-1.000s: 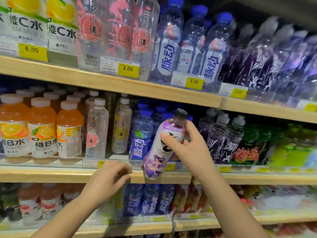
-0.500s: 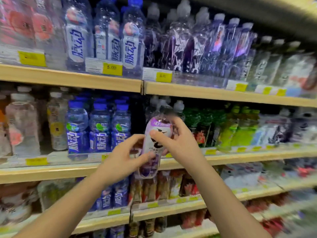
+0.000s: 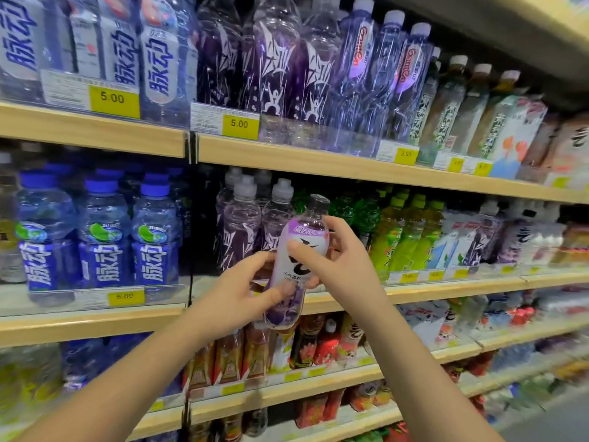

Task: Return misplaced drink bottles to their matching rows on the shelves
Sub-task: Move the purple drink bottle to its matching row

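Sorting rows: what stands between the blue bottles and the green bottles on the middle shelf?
Purple-labelled bottles with grey caps, seen in the head view, partly behind the held bottle.

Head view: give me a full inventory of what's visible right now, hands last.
Purple-and-white labelled plastic bottle with black cap: one, held in front of the middle shelf.
Blue-labelled, blue-capped plastic bottles: three in front, more behind; middle shelf, left.
Clear purple bottles with grey sport caps: several; middle shelf, behind the held bottle.
Yellow-green bottles: several; middle shelf, right.
Tall purple-patterned bottles: several; top shelf, centre.
White-labelled bottles with blue lettering: several; top shelf, left.
Red and brown drinks: many, blurred; lower shelf.
Yellow price tags: many; shelf edges.
Light wooden shelves: several tiers, across the view.
Left hand: one, fingers round the bottle's lower part.
Right hand: one, fingers round its upper part.
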Demonstrator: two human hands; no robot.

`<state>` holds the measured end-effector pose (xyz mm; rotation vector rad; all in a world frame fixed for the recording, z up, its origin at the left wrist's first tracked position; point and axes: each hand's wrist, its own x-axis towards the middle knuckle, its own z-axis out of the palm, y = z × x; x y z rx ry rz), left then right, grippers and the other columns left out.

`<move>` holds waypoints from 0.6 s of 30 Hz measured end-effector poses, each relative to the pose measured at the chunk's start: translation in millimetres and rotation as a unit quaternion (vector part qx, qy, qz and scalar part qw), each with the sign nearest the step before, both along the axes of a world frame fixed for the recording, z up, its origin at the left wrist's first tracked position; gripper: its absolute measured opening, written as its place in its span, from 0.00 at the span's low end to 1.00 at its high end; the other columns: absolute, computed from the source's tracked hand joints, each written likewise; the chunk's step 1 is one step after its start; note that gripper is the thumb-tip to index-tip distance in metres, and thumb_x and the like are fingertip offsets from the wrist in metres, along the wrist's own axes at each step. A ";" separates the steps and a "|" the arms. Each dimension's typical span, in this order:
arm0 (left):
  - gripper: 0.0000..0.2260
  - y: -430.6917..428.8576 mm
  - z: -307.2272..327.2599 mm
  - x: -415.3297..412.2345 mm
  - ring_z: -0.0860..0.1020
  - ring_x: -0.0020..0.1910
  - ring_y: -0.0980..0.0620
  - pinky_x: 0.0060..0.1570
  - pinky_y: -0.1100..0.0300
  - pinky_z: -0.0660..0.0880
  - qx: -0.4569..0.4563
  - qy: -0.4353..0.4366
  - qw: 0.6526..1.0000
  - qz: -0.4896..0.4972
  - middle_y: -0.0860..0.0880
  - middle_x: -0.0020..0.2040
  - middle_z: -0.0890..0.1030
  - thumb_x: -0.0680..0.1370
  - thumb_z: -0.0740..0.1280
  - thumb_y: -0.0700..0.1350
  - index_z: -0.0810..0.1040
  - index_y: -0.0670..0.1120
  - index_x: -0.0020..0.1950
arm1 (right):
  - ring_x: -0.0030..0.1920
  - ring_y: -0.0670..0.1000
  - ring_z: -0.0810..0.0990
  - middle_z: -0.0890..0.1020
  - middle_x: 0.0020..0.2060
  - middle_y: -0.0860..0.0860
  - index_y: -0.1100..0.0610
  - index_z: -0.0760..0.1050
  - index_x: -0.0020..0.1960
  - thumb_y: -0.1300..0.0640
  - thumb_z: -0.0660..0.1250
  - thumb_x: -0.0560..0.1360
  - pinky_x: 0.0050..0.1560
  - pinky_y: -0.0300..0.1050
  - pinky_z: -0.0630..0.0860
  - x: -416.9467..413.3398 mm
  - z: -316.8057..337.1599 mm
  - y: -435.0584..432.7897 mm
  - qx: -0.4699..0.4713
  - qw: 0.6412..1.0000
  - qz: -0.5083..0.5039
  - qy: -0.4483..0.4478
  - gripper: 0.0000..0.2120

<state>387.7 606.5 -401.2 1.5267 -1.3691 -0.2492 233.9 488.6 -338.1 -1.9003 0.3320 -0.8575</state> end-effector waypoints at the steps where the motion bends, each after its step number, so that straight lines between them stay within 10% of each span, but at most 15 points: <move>1: 0.23 -7.8 -5.2 0.8 0.78 0.57 0.67 0.51 0.68 0.78 0.013 -0.008 1.000 -0.004 0.67 0.60 0.78 0.73 0.68 0.69 0.72 0.64 0.66 | 0.40 0.44 0.85 0.79 0.61 0.42 0.24 0.67 0.56 0.34 0.77 0.67 0.34 0.37 0.81 -2.3 1.3 -5.1 -0.005 1.000 -0.007 0.002 0.24; 7: 0.15 -54.1 -26.4 -3.1 0.72 0.58 0.75 0.53 0.73 0.72 0.076 -0.066 0.995 0.007 0.76 0.57 0.72 0.70 0.65 0.74 0.66 0.79 0.55 | 0.41 0.46 0.85 0.82 0.54 0.39 0.20 0.72 0.50 0.40 0.78 0.70 0.34 0.38 0.80 -18.8 -0.3 -47.4 -0.018 1.000 -0.017 0.010 0.20; 13: 0.29 -96.5 -53.9 -10.6 0.68 0.60 0.69 0.56 0.77 0.64 0.158 -0.203 0.964 0.069 0.65 0.63 0.70 0.73 0.65 0.70 0.69 0.59 0.70 | 0.37 0.40 0.82 0.76 0.49 0.20 0.17 0.69 0.48 0.38 0.77 0.70 0.33 0.35 0.79 -53.8 -3.1 -104.0 -0.010 1.000 -0.003 0.010 0.21; 18: 0.21 -139.0 -72.8 -36.3 0.74 0.59 0.59 0.60 0.60 0.71 0.132 -0.230 0.955 0.136 0.60 0.58 0.77 0.75 0.68 0.63 0.76 0.56 0.65 | 0.37 0.40 0.83 0.83 0.50 0.33 0.28 0.70 0.55 0.43 0.78 0.72 0.33 0.35 0.78 -87.8 -5.7 -170.3 0.007 0.999 0.032 0.006 0.20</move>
